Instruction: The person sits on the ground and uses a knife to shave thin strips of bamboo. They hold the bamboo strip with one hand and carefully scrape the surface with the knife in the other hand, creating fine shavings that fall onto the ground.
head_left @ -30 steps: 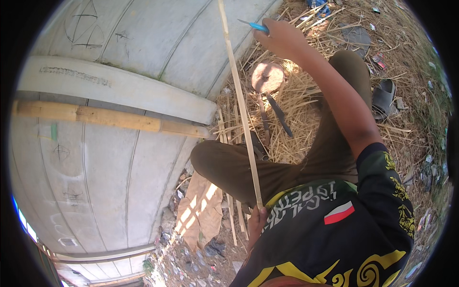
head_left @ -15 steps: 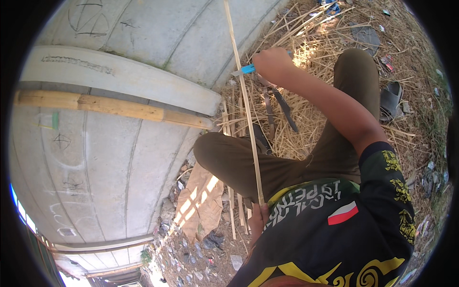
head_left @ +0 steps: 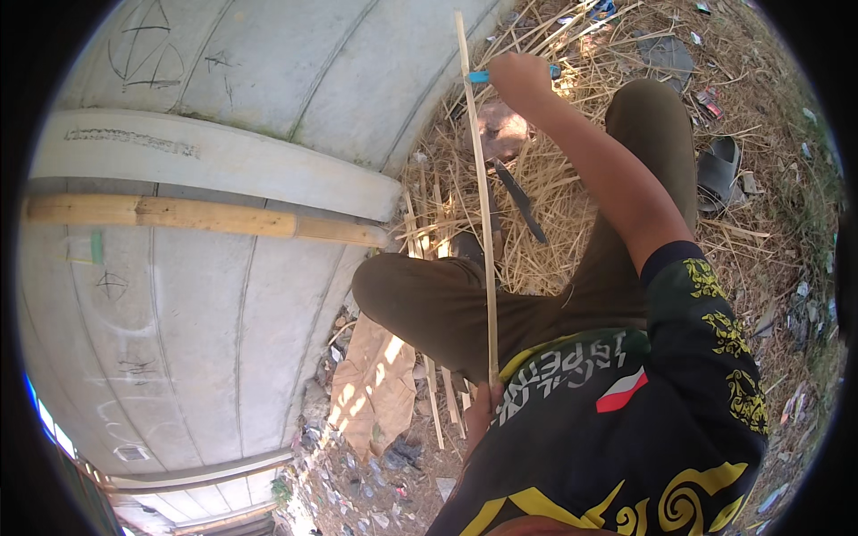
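My right hand (head_left: pixel 521 83) is closed around the blue handle of a utility knife (head_left: pixel 479 78), its blade end at the upper part of a long thin bamboo strip (head_left: pixel 483 192). The strip runs from its free far end down across my lap. Close to my shirt, my left hand (head_left: pixel 483 406) grips the strip's near end; part of that hand is hidden by the shirt. A dark-bladed large knife (head_left: pixel 519 201) lies on the shavings between my legs, beside a brownish stone or block (head_left: pixel 502 129).
A concrete panel wall (head_left: pixel 201 322) stands on my left, with a bamboo pole (head_left: pixel 206 217) along it. Bamboo shavings (head_left: pixel 559 228) cover the ground ahead. More strips (head_left: pixel 433 402) and a flattened brown sheet (head_left: pixel 371 384) lie at left. A sandal (head_left: pixel 718 174) rests at right.
My right hand and the utility knife have moved farther out along the strip toward its far end. The strip has swung to the right at its far end. My left hand keeps its grip.
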Demonstrator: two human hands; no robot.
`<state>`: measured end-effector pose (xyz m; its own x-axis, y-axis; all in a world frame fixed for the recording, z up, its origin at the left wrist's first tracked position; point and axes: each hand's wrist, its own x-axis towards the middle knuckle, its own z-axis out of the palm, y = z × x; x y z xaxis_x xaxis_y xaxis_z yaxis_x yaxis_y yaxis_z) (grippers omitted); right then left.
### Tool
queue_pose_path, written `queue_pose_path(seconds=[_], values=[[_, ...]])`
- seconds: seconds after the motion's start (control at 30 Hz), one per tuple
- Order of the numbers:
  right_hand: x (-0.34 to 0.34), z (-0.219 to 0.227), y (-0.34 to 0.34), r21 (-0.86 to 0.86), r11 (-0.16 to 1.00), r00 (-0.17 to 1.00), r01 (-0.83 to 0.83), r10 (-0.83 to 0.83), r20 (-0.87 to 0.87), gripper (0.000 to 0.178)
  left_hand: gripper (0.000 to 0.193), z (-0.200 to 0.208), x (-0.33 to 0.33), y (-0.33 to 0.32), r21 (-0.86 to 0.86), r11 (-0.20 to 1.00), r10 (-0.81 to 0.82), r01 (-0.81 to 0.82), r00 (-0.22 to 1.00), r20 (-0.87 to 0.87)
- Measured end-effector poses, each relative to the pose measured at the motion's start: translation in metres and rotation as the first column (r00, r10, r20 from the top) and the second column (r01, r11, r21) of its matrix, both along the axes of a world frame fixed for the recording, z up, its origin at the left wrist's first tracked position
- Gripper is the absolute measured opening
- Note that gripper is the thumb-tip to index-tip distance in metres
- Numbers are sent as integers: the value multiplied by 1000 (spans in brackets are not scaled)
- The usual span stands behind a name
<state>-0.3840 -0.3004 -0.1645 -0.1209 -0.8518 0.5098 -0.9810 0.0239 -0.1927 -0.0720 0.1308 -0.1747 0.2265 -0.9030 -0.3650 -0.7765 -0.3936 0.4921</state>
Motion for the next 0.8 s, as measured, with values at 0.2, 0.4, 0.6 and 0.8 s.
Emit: queue_pose_path(seconds=[0.2, 0.4, 0.6, 0.8], values=[[-7, 13, 4, 51, 998, 992, -43, 37, 122, 10, 30, -7, 10, 1, -24, 1000, -20, 18, 993, -120], [7, 11, 5, 328, 821, 758, -467, 181, 627, 17, 41, -30, 23, 3, -36, 999, -29, 17, 933, -360], [45, 20, 48, 140, 918, 929, -371, 365, 66, 17, 48, -48, 35, 8, -31, 999, 5, -23, 873, -487], [60, 14, 59, 8, 896, 895, -444, 444, -41, 7, 50, -52, 34, 15, -33, 993, 78, -112, 850, -522]])
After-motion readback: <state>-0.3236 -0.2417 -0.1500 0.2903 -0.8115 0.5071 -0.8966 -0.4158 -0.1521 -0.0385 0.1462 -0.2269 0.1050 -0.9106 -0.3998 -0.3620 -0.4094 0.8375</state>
